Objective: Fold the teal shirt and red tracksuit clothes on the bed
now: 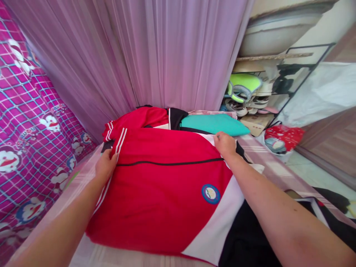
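Note:
A red jacket [155, 207] with white and black parts lies spread on the bed, its front side up. A dark zip runs across it, and a round blue badge sits toward the right. My left hand [106, 163] is closed on the striped hem at the left edge. At the upper right, my right hand [224, 144] pinches the white part of the jacket close to the black section. Just behind, another red garment [141, 116] with black and white parts lies bunched up. A folded teal cloth item [215, 123] rests beside it.
Lilac curtains [178, 55] hang behind the bed. Pink patterned fabric [36, 122] hangs at the left. To the right stands a rack [307, 70] with shoes and a cardboard box [257, 122]. A red bag [286, 133] is on the floor. Dark clothing [338, 218] lies at the bed's right side.

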Motion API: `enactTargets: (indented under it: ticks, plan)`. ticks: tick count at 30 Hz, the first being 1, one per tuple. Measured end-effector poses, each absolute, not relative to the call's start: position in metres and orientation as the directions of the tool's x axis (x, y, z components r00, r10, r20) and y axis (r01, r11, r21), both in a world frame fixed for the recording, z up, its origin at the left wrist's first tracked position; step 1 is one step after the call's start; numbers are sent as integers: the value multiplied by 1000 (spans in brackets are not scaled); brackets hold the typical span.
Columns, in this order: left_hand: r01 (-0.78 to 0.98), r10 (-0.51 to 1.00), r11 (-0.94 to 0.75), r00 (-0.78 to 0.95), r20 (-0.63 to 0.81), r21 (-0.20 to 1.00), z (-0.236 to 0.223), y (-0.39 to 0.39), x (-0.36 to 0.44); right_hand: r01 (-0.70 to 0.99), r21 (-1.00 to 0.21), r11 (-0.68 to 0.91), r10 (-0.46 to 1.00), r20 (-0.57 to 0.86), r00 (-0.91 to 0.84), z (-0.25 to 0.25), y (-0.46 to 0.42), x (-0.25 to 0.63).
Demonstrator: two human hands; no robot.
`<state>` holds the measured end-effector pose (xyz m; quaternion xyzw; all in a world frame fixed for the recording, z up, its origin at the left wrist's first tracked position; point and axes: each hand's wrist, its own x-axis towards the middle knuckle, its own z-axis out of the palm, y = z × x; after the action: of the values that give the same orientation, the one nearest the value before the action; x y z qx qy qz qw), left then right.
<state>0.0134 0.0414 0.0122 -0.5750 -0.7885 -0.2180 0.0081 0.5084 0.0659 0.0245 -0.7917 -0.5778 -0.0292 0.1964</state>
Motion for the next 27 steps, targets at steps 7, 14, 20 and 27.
enactTargets:
  ticks: [7, 14, 20, 27]
  plan:
    - [964, 883, -35, -94, 460, 264, 13, 2, 48, 965, -238, 107, 908, 418, 2, 20, 16, 464]
    - [904, 899, -422, 409, 156, 63, -17, -86, 82, 892, -126, 435, 900, 28, -435, -6, -29, 433]
    - [944, 924, -328, 326, 198, -24, -31, -94, 76, 936, -126, 329, 944, 69, -322, 9, -55, 416]
    - [946, 909, -323, 306, 284, 12, -29, -98, 75, 907, -156, 391, 911, -75, -405, -4, -102, 426]
